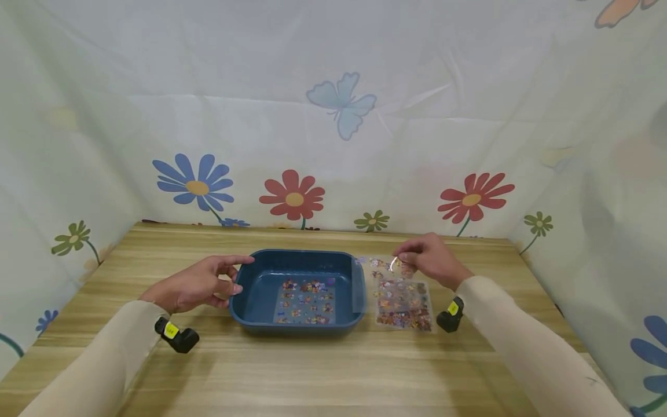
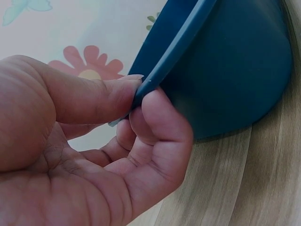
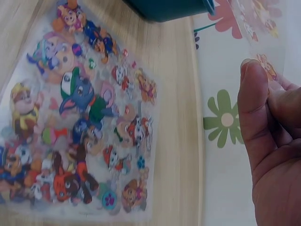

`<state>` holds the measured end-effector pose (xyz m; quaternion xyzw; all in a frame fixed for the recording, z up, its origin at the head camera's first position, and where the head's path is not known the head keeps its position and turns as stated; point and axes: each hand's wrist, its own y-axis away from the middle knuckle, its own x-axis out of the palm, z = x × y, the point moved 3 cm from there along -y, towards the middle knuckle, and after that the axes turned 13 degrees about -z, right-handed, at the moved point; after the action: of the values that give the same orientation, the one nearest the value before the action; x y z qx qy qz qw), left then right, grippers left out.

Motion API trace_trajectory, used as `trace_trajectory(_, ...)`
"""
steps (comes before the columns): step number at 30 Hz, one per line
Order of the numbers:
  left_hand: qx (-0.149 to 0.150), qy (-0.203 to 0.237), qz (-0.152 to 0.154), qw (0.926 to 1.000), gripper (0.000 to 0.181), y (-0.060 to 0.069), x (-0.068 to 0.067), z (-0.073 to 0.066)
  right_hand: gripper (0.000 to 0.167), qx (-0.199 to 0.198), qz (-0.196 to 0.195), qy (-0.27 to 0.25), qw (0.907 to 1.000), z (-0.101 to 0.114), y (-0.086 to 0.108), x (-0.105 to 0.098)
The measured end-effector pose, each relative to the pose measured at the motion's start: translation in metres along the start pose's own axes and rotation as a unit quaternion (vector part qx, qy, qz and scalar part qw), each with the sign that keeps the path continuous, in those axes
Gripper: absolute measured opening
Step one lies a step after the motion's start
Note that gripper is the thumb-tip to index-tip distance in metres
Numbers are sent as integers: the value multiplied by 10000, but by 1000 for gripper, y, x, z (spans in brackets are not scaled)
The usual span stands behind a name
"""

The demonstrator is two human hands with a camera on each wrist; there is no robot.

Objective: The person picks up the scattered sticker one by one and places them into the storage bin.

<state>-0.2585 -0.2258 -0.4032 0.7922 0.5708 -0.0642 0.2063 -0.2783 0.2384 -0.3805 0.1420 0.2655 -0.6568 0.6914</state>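
My left hand (image 1: 195, 285) pinches the left rim of a dark blue basin (image 1: 297, 329); in the left wrist view the thumb and curled fingers (image 2: 164, 113) clasp that rim. On the basin floor lies a clear sheet of cartoon stickers (image 1: 304, 302). My right hand (image 1: 435, 260) pinches a second transparent sticker sheet (image 1: 383, 267) by its right edge, held up over the basin's right rim and a stack of sheets. That stack (image 3: 89, 117), printed with cartoon dogs, rests on the table right of the basin.
The wooden table (image 1: 292, 376) carries the basin and the stack. Behind and on both sides hangs a pale cloth (image 1: 239, 116) with flowers and butterflies. A small black device (image 1: 179, 339) is strapped to each wrist.
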Motion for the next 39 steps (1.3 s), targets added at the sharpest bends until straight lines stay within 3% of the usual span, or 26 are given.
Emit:
trace_trajectory(20,-156,31,-89,9998,77,1,-1,-1,25,75,352,-250,9990,23,-10,23)
trace_trajectory(39,-242,140,-134,9995,77,-1,2,-5,25,-202,714,-91,9972,41,-24,46)
